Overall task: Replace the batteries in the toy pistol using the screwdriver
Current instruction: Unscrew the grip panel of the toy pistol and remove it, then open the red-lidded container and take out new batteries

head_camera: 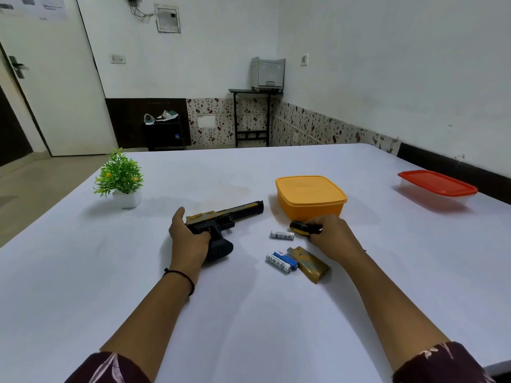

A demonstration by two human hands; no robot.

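Fingers (pixel 204 235), left hand (pixel 189 241): curled round pistol (pixel 229 214) near trigger; pistol flat on table (pixel 249 313).
Fingers, right hand (pixel 331 236): curled round screwdriver (pixel 304 227) handle, well apart from pistol.
Cover (pixel 309 264): off, lying between the arms; two batteries (pixel 280 261) touching it, a third just beside screwdriver.
Step, judged: compartment open, swap pending.
Next move calls for: screwdriver laid aside, fresh batteries picked up and seated; old from new cannot be told.

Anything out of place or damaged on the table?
No damage or spill. A gold cover lies detached on the table, right of the toy pistol, with loose cells beside it: a lone white battery, then a second white battery against a blue battery. Left hand grips the pistol, right hand the screwdriver.
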